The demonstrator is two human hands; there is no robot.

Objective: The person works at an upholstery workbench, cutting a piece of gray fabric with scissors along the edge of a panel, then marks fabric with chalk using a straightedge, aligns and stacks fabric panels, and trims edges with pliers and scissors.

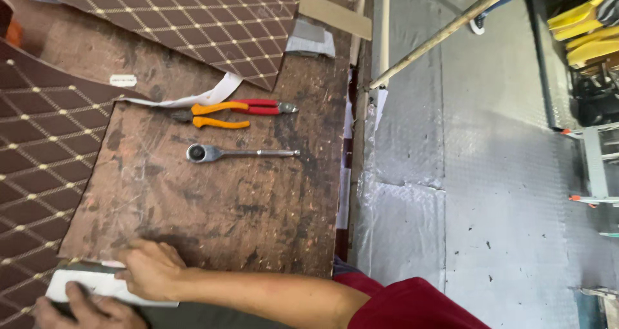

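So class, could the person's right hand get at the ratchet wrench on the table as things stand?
Probably yes. The right hand rests on a white strip at the table's near edge, and only bare tabletop lies between it and the ratchet wrench. The pliers lie beyond.

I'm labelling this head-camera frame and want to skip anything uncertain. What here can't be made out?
- Left hand: cut off by the bottom edge; its grip is unclear.
- White flat piece: partly covered by both hands, so its kind is unclear.
- Right hand: palm hidden, pressing down.
- Person's shoe, top edge: the rest lies out of frame.
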